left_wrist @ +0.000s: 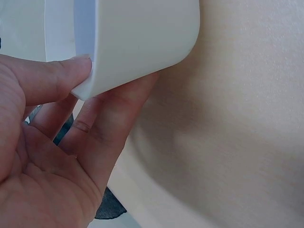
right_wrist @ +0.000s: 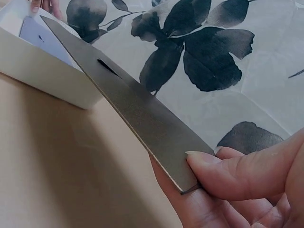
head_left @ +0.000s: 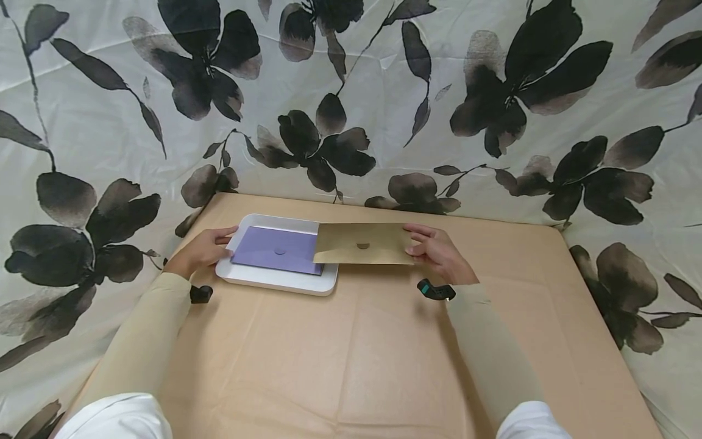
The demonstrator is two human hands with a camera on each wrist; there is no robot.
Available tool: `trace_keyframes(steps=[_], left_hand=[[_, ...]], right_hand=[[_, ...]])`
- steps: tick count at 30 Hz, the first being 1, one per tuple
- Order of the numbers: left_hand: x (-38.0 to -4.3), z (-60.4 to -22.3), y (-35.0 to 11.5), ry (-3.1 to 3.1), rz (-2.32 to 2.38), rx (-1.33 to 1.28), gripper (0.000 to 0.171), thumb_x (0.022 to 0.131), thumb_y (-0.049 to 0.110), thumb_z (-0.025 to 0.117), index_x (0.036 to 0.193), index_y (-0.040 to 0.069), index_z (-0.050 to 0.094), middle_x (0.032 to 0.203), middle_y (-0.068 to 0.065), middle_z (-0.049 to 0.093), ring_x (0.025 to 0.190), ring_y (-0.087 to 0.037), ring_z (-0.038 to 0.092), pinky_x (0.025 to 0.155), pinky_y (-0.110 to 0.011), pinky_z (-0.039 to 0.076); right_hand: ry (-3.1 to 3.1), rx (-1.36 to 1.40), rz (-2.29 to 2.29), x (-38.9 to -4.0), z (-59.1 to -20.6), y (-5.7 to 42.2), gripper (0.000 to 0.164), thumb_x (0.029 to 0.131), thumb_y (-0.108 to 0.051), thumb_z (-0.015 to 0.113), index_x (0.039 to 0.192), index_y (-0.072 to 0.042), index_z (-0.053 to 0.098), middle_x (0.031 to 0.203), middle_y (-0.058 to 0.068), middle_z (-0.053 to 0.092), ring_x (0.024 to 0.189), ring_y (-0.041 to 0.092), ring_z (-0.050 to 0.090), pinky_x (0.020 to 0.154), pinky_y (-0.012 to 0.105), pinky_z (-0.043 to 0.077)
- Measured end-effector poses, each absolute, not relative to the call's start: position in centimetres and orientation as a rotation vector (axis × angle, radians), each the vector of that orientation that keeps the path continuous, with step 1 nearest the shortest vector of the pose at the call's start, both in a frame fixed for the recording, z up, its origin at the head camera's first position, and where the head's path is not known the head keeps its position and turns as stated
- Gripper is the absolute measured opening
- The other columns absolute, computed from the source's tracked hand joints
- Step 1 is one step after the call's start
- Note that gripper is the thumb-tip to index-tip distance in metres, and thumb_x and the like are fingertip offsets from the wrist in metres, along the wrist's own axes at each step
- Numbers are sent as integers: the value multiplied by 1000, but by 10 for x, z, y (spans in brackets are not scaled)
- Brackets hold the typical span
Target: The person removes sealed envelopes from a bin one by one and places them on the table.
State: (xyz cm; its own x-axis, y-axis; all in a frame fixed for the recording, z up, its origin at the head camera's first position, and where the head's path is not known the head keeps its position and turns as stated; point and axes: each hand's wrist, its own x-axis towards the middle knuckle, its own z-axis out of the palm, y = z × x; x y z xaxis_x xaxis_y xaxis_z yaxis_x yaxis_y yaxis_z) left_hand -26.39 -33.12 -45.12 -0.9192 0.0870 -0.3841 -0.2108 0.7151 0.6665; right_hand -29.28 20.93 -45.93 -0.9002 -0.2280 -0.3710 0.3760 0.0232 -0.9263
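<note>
My left hand [head_left: 200,251] grips the left end of a shallow white tray [head_left: 274,284]. In the left wrist view the thumb lies on the rim of the tray [left_wrist: 147,38] and fingers reach beneath it. Inside the tray lies a purple envelope [head_left: 269,249] with a round tab mark at its middle. My right hand [head_left: 441,253] pinches the right end of a gold-brown envelope [head_left: 362,241], thumb on top and fingers below, as the right wrist view shows. This envelope [right_wrist: 128,102] is held level, its left end over the tray's right side and overlapping the purple envelope in the head view.
The tabletop [head_left: 351,353] has a tan covering with faint creases. Behind it hangs a white cloth [head_left: 395,122] with dark floral prints, which also shows at both sides. Each wrist wears a small black device, such as the right wrist camera [head_left: 436,290].
</note>
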Motion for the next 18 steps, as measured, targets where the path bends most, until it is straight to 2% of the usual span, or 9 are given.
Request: trace_keyframes(steps=[8,18], left_hand=[[-264,-452,-330,2535,1040,-104,76,101,5,57,166,7,18,161,-35,35,148,-49,43,112,-57,48],[-267,-454,-330,2524,1036,-145,76,101,4,56,166,9,18,163,-35,33,149,-50,40,113,-58,47]], right_hand=[[1914,154,-1903,-294,-462,222,67,95,11,61,156,-13,50,173,15,27,82,7,67,60,19,50],[1888,156,-1923,-295,-462,235,67,96,12,59,157,-12,48,174,15,23,69,7,62,58,19,45]])
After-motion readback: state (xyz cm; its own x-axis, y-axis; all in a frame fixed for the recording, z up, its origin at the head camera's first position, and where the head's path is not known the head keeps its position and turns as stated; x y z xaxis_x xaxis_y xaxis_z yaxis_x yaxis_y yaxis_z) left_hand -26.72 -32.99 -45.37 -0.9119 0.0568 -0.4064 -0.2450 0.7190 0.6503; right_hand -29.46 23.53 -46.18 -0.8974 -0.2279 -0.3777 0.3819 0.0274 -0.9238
